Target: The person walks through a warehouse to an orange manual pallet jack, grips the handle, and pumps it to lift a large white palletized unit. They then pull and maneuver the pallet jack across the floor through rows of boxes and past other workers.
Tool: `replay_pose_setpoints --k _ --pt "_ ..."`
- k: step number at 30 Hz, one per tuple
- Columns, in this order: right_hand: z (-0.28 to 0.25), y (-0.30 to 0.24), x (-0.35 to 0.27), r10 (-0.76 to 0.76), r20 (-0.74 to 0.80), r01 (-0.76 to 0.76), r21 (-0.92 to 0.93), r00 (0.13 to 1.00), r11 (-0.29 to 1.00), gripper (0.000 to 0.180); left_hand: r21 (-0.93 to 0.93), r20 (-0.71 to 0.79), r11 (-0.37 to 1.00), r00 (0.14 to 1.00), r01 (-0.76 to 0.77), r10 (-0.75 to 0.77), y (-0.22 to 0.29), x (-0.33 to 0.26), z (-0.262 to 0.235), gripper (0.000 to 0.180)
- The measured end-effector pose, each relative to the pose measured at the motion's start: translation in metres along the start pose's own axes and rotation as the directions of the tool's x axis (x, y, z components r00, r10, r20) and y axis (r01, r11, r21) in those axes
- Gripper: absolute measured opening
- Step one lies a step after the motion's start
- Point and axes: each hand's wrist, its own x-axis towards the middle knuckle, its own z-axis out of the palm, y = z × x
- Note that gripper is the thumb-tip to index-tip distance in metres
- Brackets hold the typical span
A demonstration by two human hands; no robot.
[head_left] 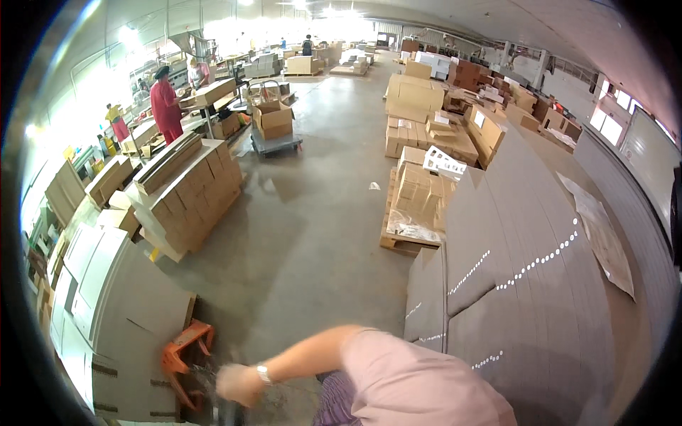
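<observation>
My right hand [239, 384], with a light-banded watch at the wrist, reaches across to the lower left from a pink sleeve. It is blurred by motion but rounded into a fist at the dark handle [229, 413] of an orange pallet jack [186, 346]. The grip itself is partly hidden by the blur. Against the jack stands a stack of large flat cardboard sheets [135, 319], pale on top, at the left. My left hand does not show.
A tall stack of grey-brown cardboard [526, 298] rises close on my right. Ahead on that side is a wooden pallet [389, 231] with boxes. Boxes [188, 195] are piled at the left, past them a blue cart [277, 144] and a person in red [165, 106]. Concrete floor [305, 213] runs between.
</observation>
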Motion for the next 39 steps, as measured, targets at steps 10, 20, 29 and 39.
replay_pose_setpoints --k 10,20,29,39 --pt "0.049 -0.051 -0.064 -0.034 0.202 0.022 0.058 0.979 0.998 0.012 0.537 -0.154 0.842 0.987 0.039 0.052 -0.115 -0.034 0.091 0.061" --pt "-0.048 -0.034 0.080 -0.038 0.157 0.037 0.007 0.987 0.999 0.016 0.426 -0.253 0.905 0.961 0.011 0.108 -0.054 -0.003 -0.071 0.065" --pt "0.071 -0.037 -0.071 -0.031 0.197 0.027 0.019 0.980 0.999 0.016 0.365 -0.155 0.931 0.986 -0.001 0.062 -0.088 -0.046 0.090 0.065" --pt "-0.059 -0.035 0.114 -0.056 0.182 0.071 -0.078 0.982 0.994 0.018 0.420 -0.335 0.907 0.932 0.013 0.142 -0.041 -0.012 -0.096 0.071"
